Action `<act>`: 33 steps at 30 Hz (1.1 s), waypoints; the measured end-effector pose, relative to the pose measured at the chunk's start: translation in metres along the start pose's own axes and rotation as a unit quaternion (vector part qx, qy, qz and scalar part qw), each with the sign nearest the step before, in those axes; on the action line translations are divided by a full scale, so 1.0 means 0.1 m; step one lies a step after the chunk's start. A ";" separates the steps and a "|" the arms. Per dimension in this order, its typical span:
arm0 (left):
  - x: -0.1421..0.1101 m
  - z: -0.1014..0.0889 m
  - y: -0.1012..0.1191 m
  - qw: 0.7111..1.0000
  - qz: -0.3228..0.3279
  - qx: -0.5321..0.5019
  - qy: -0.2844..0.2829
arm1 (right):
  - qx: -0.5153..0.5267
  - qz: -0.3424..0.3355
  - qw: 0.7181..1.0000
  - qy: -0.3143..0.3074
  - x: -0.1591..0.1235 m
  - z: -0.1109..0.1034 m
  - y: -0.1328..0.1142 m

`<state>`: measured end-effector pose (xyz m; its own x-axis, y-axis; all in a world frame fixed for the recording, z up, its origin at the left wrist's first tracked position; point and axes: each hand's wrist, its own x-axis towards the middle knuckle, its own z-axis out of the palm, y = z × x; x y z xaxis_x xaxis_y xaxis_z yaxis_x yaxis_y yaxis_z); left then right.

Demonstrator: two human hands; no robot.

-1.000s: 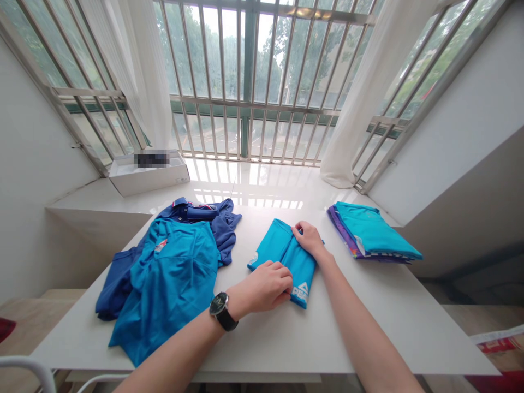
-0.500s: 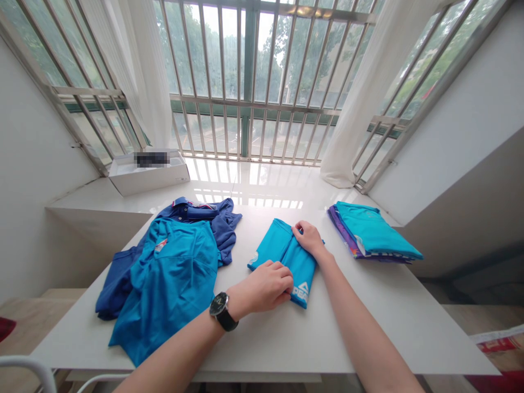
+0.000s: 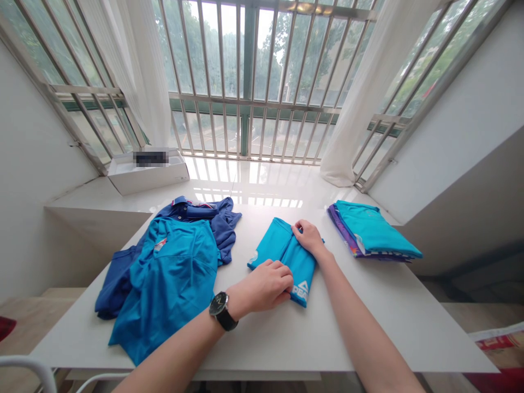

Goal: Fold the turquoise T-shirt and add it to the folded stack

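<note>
Atop glossy table, hands on folded turquoise shirt

I read white "PEA" lettering beneath a white triangular logo on the folded turquoise shirt; the word breaks off there. The label on the white box is pixelated, and the printing on the red-marked packaging is too small to read.

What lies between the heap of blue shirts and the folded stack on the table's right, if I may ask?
The head view shows a folded turquoise shirt there, with the left hand and right hand on it.
</note>
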<state>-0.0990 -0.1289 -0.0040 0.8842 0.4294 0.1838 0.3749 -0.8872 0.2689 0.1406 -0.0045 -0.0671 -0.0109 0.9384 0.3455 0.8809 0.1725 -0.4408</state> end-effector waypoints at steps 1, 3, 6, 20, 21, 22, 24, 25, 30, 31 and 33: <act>0.00 0.00 0.00 1.000 0.000 0.000 0.000 | 0.000 0.000 1.000 0.000 0.00 0.00 0.00; 0.00 0.00 0.00 1.000 0.000 0.000 0.001 | -0.001 -0.001 1.000 0.000 0.00 0.00 0.00; 0.00 0.00 0.00 1.000 0.001 -0.001 0.004 | -0.002 -0.002 1.000 0.000 0.00 0.00 0.00; 0.01 0.03 0.00 1.000 0.001 0.022 0.000 | -0.002 0.000 1.000 -0.001 -0.01 -0.01 -0.01; 0.01 0.02 0.00 1.000 0.001 0.022 -0.001 | -0.002 0.001 1.000 -0.002 -0.01 -0.01 -0.01; 0.01 0.02 0.01 1.000 0.000 0.020 -0.003 | -0.003 0.001 1.000 -0.002 -0.01 -0.01 -0.01; 0.01 0.01 0.01 1.000 0.000 0.014 -0.005 | -0.003 0.003 1.000 -0.003 -0.01 -0.01 -0.01; 0.01 0.00 0.01 1.000 0.000 0.011 -0.006 | -0.003 0.003 1.000 -0.003 -0.01 -0.01 -0.02; 0.00 -0.01 0.01 1.000 -0.003 0.004 -0.004 | -0.002 0.002 1.000 -0.005 -0.01 -0.02 -0.03; 0.00 -0.01 0.01 1.000 -0.004 0.003 -0.004 | -0.002 0.003 1.000 -0.005 -0.02 -0.02 -0.03; 0.00 -0.01 0.01 1.000 -0.004 0.002 -0.003 | -0.003 0.004 1.000 -0.005 -0.02 -0.02 -0.03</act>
<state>-0.0987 -0.1300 -0.0030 0.8832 0.4350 0.1753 0.3826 -0.8844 0.2671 0.1387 -0.0071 -0.0649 -0.0088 0.9426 0.3338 0.8840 0.1634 -0.4380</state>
